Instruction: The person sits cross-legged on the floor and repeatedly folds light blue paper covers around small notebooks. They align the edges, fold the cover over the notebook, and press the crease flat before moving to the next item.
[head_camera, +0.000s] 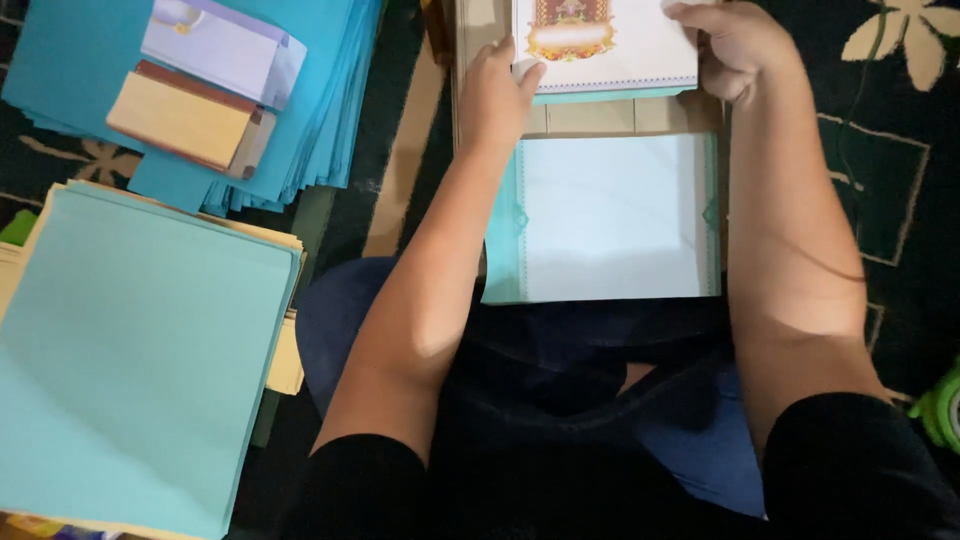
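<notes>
Setting: we sit on a dark carpet (890, 190) with pale flower shapes, and a wooden board (590, 117) lies in front of our lap.

Nearest us: a white sheet with a teal border (610, 220) lies flat on the board, well below our fingers, between our forearms; neither hand touches it.

At our fingers: our left hand (497, 95) presses the lower left corner of a white card with a red and gold ornament (600, 45), fingers together and bent onto it. Our right hand (735, 45) grips its right edge, fingers curled; we cannot see how the thumb sits. A teal edge shows just under the card.

Left of our fingers, near: a big stack of pale teal paper (140, 360).

Left of our fingers, far: a fanned pile of blue sheets (330, 100) with two small packets (200, 100) lying on it.

Progress: we judge the work mid-run, since one card is being set on its backing while large piles lie untouched; no finished pieces are in view.
</notes>
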